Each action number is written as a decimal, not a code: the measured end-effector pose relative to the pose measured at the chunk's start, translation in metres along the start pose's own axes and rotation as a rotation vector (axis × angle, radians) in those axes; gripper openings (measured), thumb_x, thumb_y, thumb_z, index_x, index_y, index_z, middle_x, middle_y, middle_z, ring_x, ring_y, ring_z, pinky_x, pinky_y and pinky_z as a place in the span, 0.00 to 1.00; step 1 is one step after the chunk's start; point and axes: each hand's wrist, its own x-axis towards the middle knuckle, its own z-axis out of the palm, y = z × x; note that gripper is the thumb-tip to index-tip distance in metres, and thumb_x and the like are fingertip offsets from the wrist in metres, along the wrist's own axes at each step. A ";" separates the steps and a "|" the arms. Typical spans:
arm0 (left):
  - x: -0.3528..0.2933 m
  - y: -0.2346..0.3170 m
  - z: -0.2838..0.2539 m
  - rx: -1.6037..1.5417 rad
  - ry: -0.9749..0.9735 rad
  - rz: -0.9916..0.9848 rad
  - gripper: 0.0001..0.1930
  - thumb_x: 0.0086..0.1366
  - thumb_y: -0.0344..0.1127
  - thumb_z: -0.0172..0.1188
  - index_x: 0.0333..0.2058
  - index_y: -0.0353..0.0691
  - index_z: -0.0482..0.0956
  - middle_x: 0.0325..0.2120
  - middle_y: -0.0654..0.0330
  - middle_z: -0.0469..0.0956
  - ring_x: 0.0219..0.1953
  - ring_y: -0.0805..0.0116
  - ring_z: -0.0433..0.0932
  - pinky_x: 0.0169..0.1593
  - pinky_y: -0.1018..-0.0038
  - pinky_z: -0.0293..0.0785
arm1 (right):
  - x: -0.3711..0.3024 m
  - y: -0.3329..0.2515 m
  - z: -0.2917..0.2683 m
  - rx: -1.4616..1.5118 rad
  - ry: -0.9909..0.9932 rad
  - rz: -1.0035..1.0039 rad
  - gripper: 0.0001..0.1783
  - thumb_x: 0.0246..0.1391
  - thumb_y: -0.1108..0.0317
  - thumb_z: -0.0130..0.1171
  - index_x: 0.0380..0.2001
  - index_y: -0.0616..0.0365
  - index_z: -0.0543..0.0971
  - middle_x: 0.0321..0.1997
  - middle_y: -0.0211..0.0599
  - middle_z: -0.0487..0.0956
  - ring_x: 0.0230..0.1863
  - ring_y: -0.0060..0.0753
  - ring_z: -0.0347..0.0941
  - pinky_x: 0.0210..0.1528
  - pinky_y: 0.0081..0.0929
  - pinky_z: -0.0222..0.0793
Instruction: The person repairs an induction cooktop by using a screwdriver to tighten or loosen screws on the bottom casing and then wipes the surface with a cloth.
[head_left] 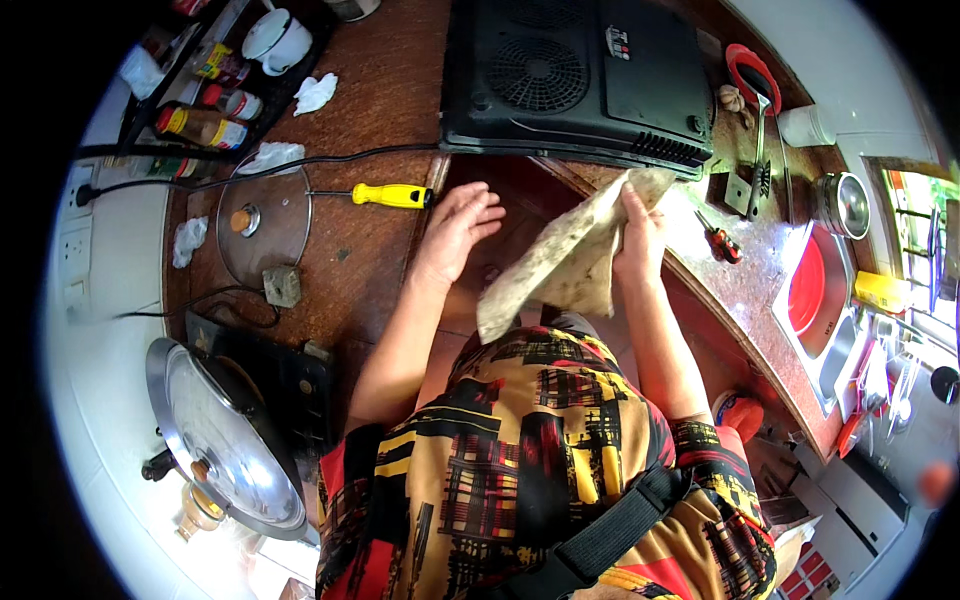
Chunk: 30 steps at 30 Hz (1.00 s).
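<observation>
Nearest us, in front of our black, red and gold patterned shirt [545, 430], hangs a pale, dark-stained, folded cloth [555, 275]. It is off the counter, over the floor gap by the front edge where the two counter runs meet. We judge it light and soft, with little to break; the long fold seems to give it some body, though the loose lower end will probably flop. It looks dry enough not to slip, but we cannot tell for sure. The gathered upper corner seems the best place to grip, with the far lower corner as a second hold.

Our right hand [640, 245] has that upper corner pinched between thumb and fingers. Our left hand [460, 228] is empty, its fingers loosely spread and slightly bent, well apart from the cloth.

Just beyond the left hand, a screwdriver with a yellow handle [390, 196] lies near the front edge of the brown speckled counter [350, 260]. Farthest, a flat black appliance with a round fan grille [575, 85] sits across the counter's inner corner.
</observation>
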 end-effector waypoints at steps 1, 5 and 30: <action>0.011 -0.002 0.003 -0.054 0.057 -0.013 0.19 0.68 0.40 0.54 0.53 0.37 0.69 0.49 0.50 0.74 0.51 0.57 0.75 0.53 0.61 0.72 | 0.014 -0.003 -0.006 0.020 0.055 0.000 0.07 0.56 0.70 0.59 0.31 0.65 0.79 0.31 0.37 0.81 0.27 0.27 0.77 0.30 0.24 0.74; 0.058 0.005 0.002 -0.332 0.147 -0.022 0.22 0.64 0.42 0.59 0.53 0.39 0.68 0.53 0.49 0.68 0.57 0.53 0.67 0.58 0.56 0.67 | 0.050 -0.003 0.004 0.021 0.248 0.006 0.08 0.54 0.72 0.60 0.32 0.67 0.78 0.30 0.37 0.80 0.29 0.28 0.76 0.33 0.26 0.71; 0.096 0.008 0.018 -0.558 0.334 -0.019 0.29 0.54 0.51 0.69 0.50 0.43 0.71 0.48 0.61 0.72 0.49 0.65 0.68 0.49 0.68 0.66 | 0.068 0.036 0.057 -0.053 0.297 0.007 0.02 0.46 0.77 0.60 0.24 0.60 0.76 0.27 0.32 0.77 0.26 0.26 0.71 0.31 0.28 0.70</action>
